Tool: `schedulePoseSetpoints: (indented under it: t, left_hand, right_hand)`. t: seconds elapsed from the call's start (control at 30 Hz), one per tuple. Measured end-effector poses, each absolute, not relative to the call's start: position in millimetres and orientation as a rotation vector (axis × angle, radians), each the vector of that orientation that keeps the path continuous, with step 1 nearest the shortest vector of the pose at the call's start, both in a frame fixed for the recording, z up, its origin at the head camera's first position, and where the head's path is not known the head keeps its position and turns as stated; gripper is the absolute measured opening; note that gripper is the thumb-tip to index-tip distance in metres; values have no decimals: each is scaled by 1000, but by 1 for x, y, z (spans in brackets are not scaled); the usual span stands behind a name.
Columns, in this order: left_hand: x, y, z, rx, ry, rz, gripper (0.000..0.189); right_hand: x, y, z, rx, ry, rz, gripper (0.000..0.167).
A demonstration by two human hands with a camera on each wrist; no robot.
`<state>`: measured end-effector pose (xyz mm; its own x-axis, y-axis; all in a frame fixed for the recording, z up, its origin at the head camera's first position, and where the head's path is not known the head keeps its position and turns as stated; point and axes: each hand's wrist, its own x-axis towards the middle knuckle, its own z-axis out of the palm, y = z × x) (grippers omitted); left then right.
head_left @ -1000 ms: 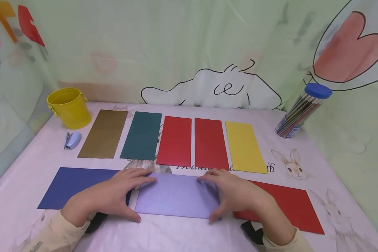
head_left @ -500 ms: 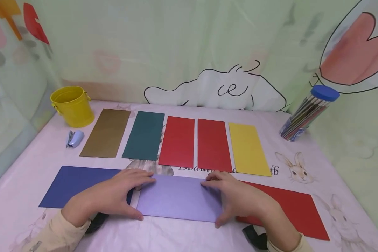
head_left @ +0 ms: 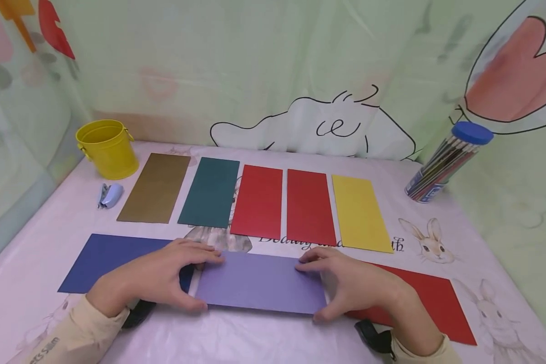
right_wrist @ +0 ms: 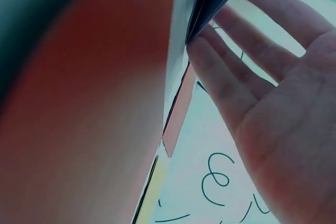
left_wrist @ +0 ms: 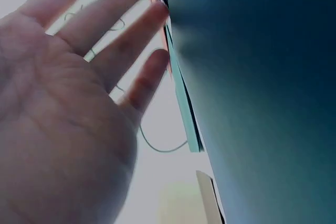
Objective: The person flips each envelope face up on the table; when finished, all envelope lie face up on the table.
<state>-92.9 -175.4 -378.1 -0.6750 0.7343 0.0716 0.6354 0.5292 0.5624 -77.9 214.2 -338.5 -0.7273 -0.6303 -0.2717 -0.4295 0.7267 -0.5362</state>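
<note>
A purple sheet of card lies crosswise between my hands, its near edge slightly off the table with a thin shadow beneath. My left hand holds its left end, thumb at the near corner and fingers at the far one. At the right end, my right hand holds it the same way. Under my left wrist is a blue sheet, which fills much of the left wrist view. A red sheet lies partly hidden beneath my right forearm. In the right wrist view the fingers touch a dark card edge.
Behind stands a row of sheets: brown, green, two red, and yellow. A yellow bucket and small lilac stapler are at left. A blue-lidded tub of pencils stands at back right.
The purple card's near edge has risen slightly and its surface looks darker. My right hand has shifted a little to the right, its thumb now at the corner. The head view has moved slightly.
</note>
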Motion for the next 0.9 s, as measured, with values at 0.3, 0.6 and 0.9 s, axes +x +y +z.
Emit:
schedulePoseSetpoints:
  t: [0.3, 0.6, 0.9]
  left_hand:
    - [-98, -178, -373, 1191, 2532, 1048, 40]
    - [-100, -176, -373, 1161, 2527, 1294, 43]
    - [-100, -175, -373, 1083, 2552, 1292, 48]
  right_hand:
    - [-84, 223, -336, -949, 2444, -889, 38]
    - [-86, 222, -333, -857, 2582, -1199, 17]
    - [-87, 217, -335, -754, 2618, -1268, 39]
